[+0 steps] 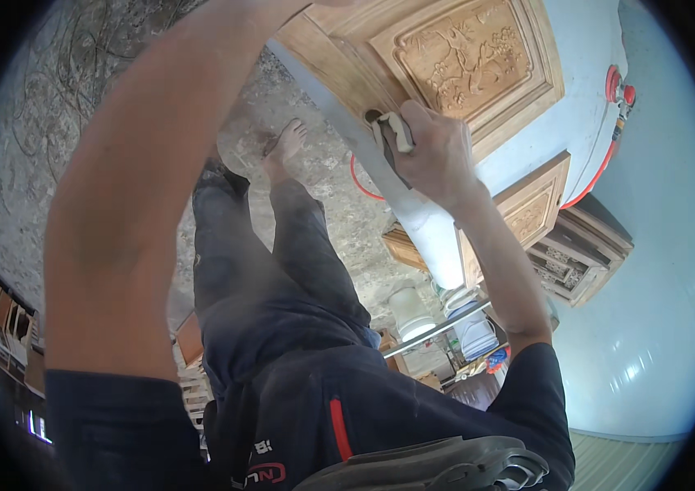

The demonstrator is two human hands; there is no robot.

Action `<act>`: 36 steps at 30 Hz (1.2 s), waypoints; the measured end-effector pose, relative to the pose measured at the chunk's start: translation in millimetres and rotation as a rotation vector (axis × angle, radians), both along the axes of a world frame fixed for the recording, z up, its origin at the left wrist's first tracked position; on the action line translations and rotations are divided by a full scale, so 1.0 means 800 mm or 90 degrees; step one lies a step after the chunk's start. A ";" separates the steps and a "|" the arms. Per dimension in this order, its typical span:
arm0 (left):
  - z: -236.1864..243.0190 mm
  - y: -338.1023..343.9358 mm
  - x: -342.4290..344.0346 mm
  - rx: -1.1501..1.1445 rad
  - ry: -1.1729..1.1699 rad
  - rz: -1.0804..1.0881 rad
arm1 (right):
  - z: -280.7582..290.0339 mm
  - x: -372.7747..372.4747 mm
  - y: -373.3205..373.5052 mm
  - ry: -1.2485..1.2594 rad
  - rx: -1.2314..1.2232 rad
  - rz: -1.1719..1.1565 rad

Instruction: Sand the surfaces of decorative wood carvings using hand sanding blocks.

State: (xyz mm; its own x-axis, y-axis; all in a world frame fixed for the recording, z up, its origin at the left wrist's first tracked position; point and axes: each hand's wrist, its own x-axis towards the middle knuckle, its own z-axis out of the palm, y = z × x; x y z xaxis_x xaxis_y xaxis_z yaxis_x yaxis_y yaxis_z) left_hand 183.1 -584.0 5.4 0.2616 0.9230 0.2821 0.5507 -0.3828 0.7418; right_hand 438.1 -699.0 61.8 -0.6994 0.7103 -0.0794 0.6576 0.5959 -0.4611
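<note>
A light wooden panel [466, 53] with a carved tree relief in a raised frame lies across the upper middle. My right hand [429, 155] is closed on a crumpled cream pad [401, 131], held at the panel's near side beside a small dark round spot. Part of what it grips is hidden by the fingers. My left forearm reaches up to the top edge of the view, where my left hand [323, 4] is at the panel's far left, mostly cut off, so its fingers cannot be made out.
A second carved panel [528, 214] and a darker carved piece [568, 258] stand at the right. A red-topped tool [613, 82] with a red hose rests above them. Below are white buckets [409, 315] and a metal rail. Cables lie on the stained floor [53, 98] around my bare foot.
</note>
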 end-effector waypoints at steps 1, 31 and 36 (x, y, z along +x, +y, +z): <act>-0.008 0.001 0.003 0.072 0.056 0.028 | -0.002 -0.002 0.000 0.024 -0.002 -0.005; -0.020 0.001 -0.002 0.155 0.157 0.038 | 0.014 0.005 0.025 -0.172 -0.112 0.015; -0.020 0.006 0.006 0.165 0.175 0.050 | -0.010 0.004 0.016 0.015 -0.007 0.045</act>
